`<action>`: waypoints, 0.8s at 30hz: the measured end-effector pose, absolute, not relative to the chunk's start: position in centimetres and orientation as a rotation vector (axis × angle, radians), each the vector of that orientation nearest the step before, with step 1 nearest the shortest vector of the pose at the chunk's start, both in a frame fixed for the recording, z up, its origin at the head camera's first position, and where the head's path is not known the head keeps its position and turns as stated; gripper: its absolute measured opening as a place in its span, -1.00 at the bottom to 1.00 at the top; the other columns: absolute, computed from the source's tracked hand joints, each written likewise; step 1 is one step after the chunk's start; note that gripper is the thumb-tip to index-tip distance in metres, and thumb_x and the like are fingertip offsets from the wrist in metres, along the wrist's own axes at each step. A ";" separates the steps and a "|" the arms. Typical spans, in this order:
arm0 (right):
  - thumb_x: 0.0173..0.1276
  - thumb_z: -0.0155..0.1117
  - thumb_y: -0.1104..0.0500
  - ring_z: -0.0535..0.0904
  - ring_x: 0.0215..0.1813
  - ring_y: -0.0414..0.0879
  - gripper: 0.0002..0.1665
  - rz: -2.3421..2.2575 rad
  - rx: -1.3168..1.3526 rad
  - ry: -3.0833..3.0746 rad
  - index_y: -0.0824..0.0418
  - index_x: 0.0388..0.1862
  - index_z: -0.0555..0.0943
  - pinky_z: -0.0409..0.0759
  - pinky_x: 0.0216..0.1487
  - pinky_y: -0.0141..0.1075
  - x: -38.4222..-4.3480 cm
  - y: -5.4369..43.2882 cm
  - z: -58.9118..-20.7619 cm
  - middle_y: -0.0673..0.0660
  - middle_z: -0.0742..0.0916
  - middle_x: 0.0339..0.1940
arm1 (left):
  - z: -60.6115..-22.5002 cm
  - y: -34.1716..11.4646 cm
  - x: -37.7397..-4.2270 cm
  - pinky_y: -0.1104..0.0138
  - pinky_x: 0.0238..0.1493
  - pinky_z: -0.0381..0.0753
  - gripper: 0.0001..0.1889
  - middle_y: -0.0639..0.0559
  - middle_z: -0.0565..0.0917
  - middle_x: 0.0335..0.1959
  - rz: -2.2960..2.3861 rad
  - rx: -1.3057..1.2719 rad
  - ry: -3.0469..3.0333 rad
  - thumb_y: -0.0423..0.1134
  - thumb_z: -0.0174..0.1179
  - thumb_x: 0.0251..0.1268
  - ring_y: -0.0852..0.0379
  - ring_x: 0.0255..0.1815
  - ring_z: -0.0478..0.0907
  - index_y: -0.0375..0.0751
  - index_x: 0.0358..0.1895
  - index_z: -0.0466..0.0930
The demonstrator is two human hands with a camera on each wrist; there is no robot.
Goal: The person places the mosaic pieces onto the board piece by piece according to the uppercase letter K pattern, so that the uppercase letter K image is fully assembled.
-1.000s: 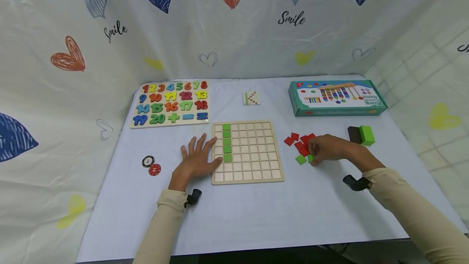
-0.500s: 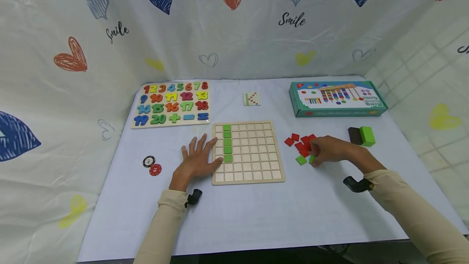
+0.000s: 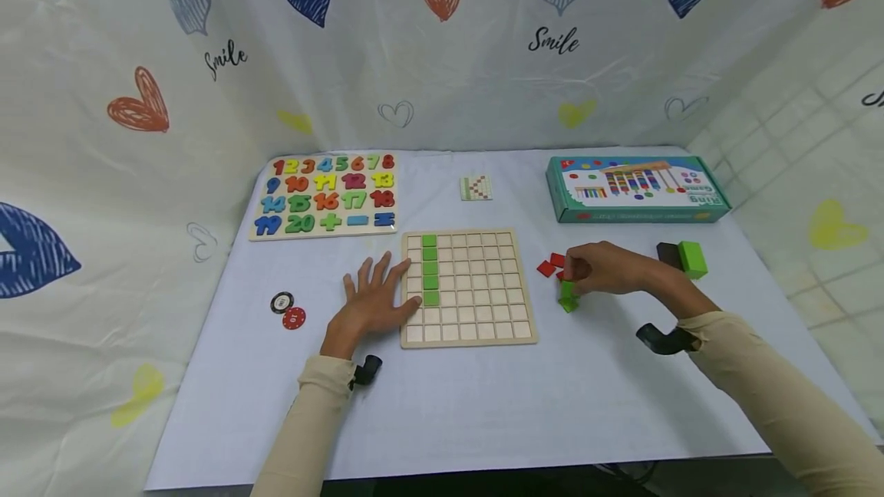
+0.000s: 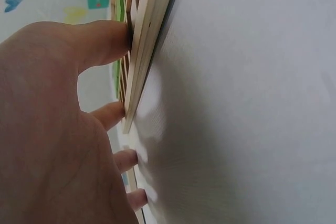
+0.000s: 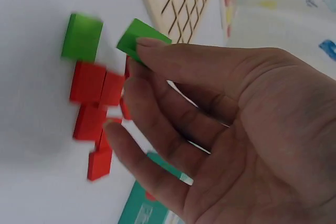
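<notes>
A wooden grid board lies mid-table, with several green tiles in its second column from the left. My left hand has its fingers spread at the board's left side; thumb and index finger touch its edge in the left wrist view. Between thumb and fingertips my right hand pinches a green square tile, raised above the table. Beneath and beside that hand are loose red tiles and another green tile. In the head view the right hand hides part of this pile.
Behind the board are a number puzzle, a small pattern card and a green toy box. Two round chips lie at left. A black block and a green block stand right of the right hand.
My right hand has picked up the green tile and moved slightly left and up with it. The left hand stays at the board's edge.
</notes>
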State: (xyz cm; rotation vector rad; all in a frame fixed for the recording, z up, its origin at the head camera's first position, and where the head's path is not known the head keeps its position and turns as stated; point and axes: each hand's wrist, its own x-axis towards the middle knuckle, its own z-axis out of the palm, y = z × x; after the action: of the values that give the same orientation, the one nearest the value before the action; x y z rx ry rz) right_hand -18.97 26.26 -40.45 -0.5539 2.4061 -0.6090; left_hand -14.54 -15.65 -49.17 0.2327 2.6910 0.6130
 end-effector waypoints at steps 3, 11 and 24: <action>0.38 0.47 0.28 0.60 -0.16 -0.09 -0.86 -0.654 -0.604 2.425 0.21 -0.13 0.68 0.64 -0.16 -0.28 -19.1 24.3 -40.9 0.02 0.75 -0.22 | -49.3 -15.7 -14.6 -0.47 0.56 -0.40 -0.14 -0.13 -0.18 0.80 0.617 0.230 2.698 0.26 0.09 0.50 -0.33 0.75 -0.38 0.15 0.75 0.01; 0.42 0.46 0.26 0.62 -0.16 -0.13 -0.90 -0.756 -0.749 2.432 0.19 -0.16 0.70 0.64 -0.11 -0.26 -18.9 18.1 -42.5 -0.02 0.74 -0.27 | -49.3 -15.8 -14.6 -0.48 0.55 -0.40 -0.15 -0.16 -0.15 0.79 0.655 0.239 2.698 0.24 0.11 0.49 -0.35 0.75 -0.36 0.11 0.74 0.05; 0.40 0.46 0.27 0.66 -0.21 -0.25 -0.90 -0.867 -0.936 2.384 0.14 -0.14 0.75 0.67 -0.11 -0.34 -17.6 8.6 -45.2 -0.09 0.78 -0.27 | -49.4 -16.0 -15.2 -0.45 0.56 -0.45 -0.14 -0.12 -0.21 0.80 0.624 0.241 2.681 0.29 0.05 0.52 -0.32 0.76 -0.42 0.15 0.76 -0.02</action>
State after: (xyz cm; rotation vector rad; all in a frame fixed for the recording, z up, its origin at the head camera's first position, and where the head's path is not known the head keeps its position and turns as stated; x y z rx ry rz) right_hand -17.64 8.59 -45.20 -0.9357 2.3836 -0.8673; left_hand -15.19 -15.96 -49.44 0.2412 2.6810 0.6238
